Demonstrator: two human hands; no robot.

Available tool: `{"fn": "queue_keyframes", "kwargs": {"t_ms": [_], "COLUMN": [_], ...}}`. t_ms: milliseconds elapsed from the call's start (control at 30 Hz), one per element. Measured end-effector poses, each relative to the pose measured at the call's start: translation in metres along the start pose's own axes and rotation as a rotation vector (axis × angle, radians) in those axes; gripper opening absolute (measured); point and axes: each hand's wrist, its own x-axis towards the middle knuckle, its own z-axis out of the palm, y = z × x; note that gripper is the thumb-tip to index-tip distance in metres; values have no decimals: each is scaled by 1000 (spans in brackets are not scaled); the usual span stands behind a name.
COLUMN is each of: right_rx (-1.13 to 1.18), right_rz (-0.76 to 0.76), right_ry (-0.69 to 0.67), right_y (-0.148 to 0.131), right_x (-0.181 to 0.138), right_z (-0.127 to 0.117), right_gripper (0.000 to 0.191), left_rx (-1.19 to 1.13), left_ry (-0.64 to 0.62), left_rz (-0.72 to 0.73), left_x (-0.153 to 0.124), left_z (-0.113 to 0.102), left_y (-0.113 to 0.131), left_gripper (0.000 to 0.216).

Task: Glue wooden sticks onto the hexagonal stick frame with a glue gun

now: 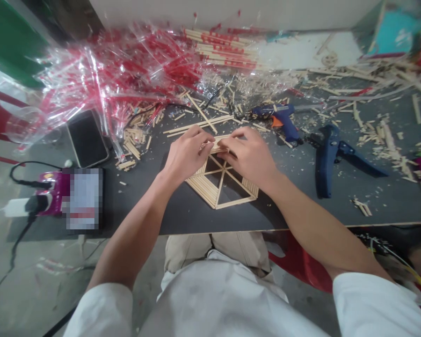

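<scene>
Meeting at the Far Rim

A person's left hand (189,152) and right hand (252,154) meet over the far side of a six-sided stick frame (203,188), which lies flat near the middle of the front edge of a dark table (178,216). Fingers are curled and thumbs drawn in; whether the fingertips grip a stick or merely press on the rim cannot be told, as the knuckles hide the contact.

The frame's spokes join at a centre on the front-edge side of the fingertips, so most of the piece sits between the hands and the person's body. It shows no clear long axis. Its single near bar runs almost along the front edge, while layered sticks build up the sides to left and right. Neither hand is plainly nearer: the left covers the far left corner, the right the far right.

Just beyond the fingers lie loose sticks (199,125). Toward the table's right end rest a blue glue gun (285,120) and a blue-handled cutter (326,164); toward the left end, a dark-screened phone (87,139). Clear and red plastic wrappers (126,70) heap over the far left corner.
</scene>
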Motion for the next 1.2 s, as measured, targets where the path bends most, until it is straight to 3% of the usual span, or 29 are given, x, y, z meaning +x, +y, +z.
{"fn": "queue_keyframes", "kwargs": {"t_ms": [167, 467, 667, 1200], "right_rx": [78, 150, 165, 159], "right_rz": [28, 34, 65, 88], "right_ry": [-28, 47, 13, 4], "right_y": [3, 18, 19, 19], "right_x": [-3, -8, -8, -8], "right_z": [-3, -8, -14, -17], "right_gripper": [17, 19, 16, 27], "left_rx": [8, 154, 288, 315], "left_ry": [4, 39, -51, -125], "left_rz": [75, 199, 203, 190], "left_x": [-3, -4, 2, 4], "left_z": [1, 8, 7, 6], "left_y": [1, 11, 22, 27], "left_gripper": [20, 19, 34, 31]}}
